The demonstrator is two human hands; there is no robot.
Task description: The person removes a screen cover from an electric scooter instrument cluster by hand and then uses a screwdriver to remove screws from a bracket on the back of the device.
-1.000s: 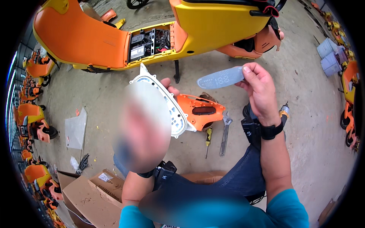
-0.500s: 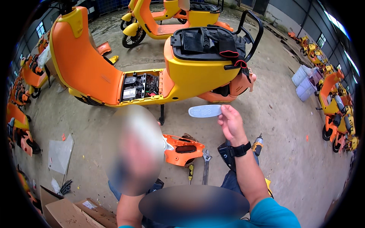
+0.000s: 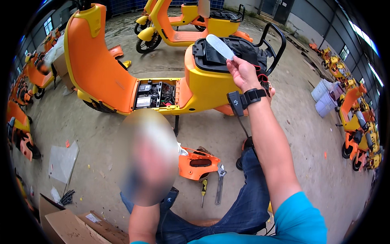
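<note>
My right hand (image 3: pixel 243 74) pinches one end of a translucent, elongated oval display cover (image 3: pixel 220 47). It is held up in front of the rear of a yellow and orange scooter (image 3: pixel 213 87), where a black compartment with dark gloves (image 3: pixel 248 49) on it lies behind. A black strap with a small box circles my right wrist. Low at the left, my left hand (image 3: pixel 149 162) is smeared by a blur, so its fingers are hidden; a whitish shape shows near it. Beside it an orange plastic housing (image 3: pixel 198 166) rests on the floor, with an adjustable wrench (image 3: pixel 219 185) and a yellow screwdriver (image 3: pixel 204 190) close by.
The scooter's floorboard bay (image 3: pixel 156 96) is uncovered, showing wiring and modules. Another scooter (image 3: pixel 187 34) stands behind. Pale tubs (image 3: pixel 326 95) and a row of scooters (image 3: pixel 353 118) line the right. At lower left are a cardboard box (image 3: pixel 77 225) and a pale sheet (image 3: pixel 63 162).
My right hand has risen and gone forward with the oval cover, which has turned from level to slanted. The yellow power drill seen earlier at right is out of sight. My left hand stays low.
</note>
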